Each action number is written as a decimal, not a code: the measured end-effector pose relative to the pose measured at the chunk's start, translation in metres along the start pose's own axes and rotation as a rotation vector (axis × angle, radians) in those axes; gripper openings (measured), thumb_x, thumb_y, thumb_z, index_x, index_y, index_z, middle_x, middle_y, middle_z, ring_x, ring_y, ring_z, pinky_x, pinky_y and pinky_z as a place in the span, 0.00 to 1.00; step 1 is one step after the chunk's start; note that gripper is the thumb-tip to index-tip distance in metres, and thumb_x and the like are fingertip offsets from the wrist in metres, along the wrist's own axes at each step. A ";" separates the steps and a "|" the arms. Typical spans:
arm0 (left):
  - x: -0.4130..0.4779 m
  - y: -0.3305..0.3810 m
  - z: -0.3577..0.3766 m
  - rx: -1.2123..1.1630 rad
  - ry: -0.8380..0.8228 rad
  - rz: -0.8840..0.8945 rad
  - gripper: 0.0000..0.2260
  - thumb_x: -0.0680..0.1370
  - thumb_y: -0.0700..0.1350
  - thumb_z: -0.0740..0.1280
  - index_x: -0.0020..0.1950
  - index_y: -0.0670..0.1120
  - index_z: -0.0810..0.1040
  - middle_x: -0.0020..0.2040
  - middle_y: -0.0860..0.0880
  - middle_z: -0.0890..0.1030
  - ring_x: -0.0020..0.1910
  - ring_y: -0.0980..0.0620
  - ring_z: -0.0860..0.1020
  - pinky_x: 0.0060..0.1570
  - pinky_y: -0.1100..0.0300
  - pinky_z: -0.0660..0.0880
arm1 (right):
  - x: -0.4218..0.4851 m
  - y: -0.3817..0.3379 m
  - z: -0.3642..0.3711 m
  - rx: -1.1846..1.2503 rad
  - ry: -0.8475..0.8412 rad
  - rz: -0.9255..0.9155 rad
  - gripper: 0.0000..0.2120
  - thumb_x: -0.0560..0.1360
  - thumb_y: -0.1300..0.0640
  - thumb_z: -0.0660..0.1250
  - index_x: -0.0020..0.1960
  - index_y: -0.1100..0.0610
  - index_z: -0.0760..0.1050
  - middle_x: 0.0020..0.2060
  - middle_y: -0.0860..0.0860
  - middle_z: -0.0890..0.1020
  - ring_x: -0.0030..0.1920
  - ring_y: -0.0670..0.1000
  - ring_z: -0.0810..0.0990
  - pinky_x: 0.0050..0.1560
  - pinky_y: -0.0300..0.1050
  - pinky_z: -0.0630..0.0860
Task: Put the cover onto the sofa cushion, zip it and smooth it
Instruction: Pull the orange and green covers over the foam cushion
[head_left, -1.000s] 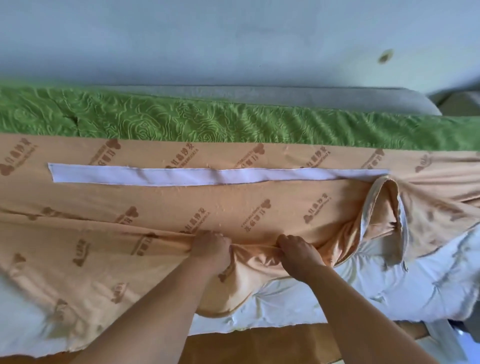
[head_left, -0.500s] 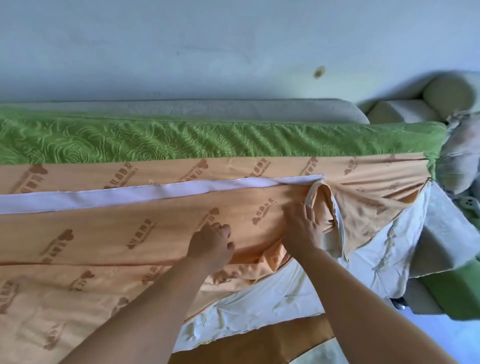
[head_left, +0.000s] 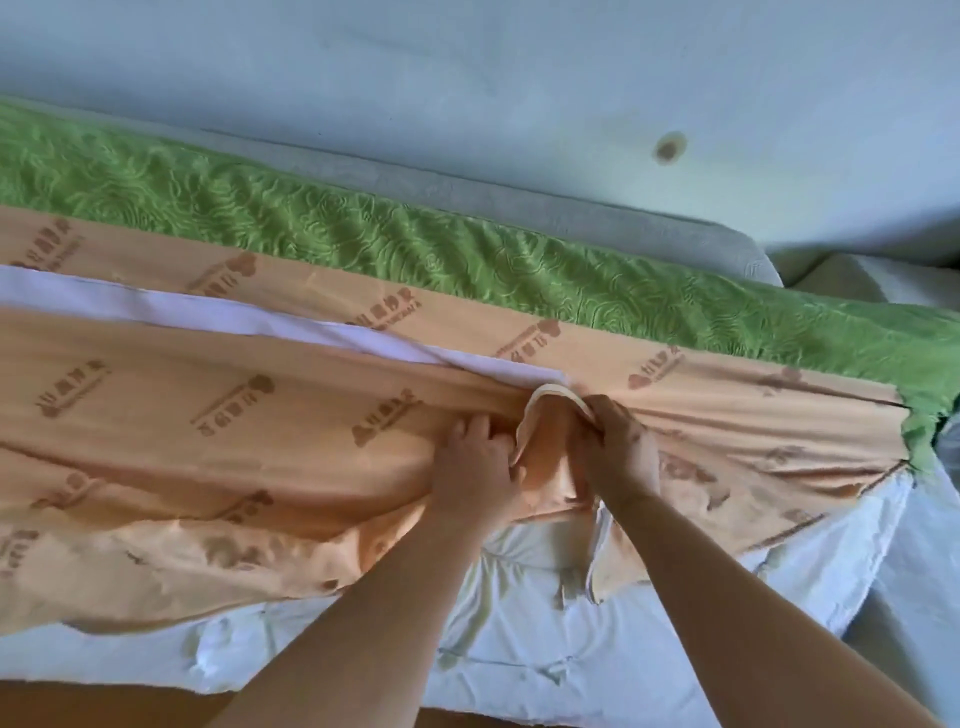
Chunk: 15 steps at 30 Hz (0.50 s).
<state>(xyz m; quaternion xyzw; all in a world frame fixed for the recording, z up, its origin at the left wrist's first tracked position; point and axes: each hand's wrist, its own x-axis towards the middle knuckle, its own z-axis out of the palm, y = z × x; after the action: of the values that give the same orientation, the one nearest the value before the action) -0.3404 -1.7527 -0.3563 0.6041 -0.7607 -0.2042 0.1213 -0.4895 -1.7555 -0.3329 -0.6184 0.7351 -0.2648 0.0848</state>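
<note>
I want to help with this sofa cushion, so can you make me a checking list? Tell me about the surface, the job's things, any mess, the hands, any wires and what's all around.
Surface: a brown surface shows below the cushion's near edge; what it is cannot be told.
Job's things: white cushion, near part bare; orange printed cover lies wrinkled over the far part, with a white strip along it.
Clutter: nothing seen.
Hands: right hand grips the cover's folded edge; left hand rests on the cover beside it, pinching or not is unclear.
Cables: nothing seen.
Surroundings: green patterned fabric, grey sofa back, pale wall with a brown spot.
</note>
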 end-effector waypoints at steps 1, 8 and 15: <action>-0.005 0.011 0.008 -0.053 0.005 0.005 0.21 0.72 0.55 0.51 0.51 0.46 0.78 0.54 0.46 0.77 0.57 0.44 0.72 0.58 0.56 0.67 | -0.010 0.009 -0.002 0.039 -0.050 -0.075 0.26 0.65 0.44 0.52 0.46 0.61 0.78 0.36 0.61 0.82 0.37 0.61 0.80 0.34 0.46 0.70; -0.116 -0.010 0.095 0.094 -0.830 -0.024 0.07 0.81 0.45 0.55 0.51 0.44 0.71 0.48 0.43 0.76 0.51 0.43 0.76 0.43 0.57 0.66 | -0.129 0.090 0.012 -0.590 -1.227 -0.306 0.19 0.77 0.63 0.53 0.65 0.53 0.68 0.62 0.57 0.75 0.63 0.58 0.73 0.60 0.50 0.70; -0.085 -0.008 0.070 0.147 -0.275 -0.036 0.16 0.76 0.58 0.61 0.57 0.48 0.72 0.51 0.50 0.75 0.53 0.47 0.76 0.46 0.56 0.71 | -0.104 0.098 0.001 -0.415 -0.795 -0.233 0.27 0.75 0.42 0.59 0.71 0.50 0.61 0.68 0.50 0.65 0.68 0.54 0.65 0.64 0.49 0.67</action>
<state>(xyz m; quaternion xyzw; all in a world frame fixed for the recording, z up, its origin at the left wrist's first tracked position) -0.3428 -1.6604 -0.4171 0.5914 -0.7719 -0.2309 -0.0321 -0.5502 -1.6473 -0.4034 -0.7543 0.6086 0.1380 0.2040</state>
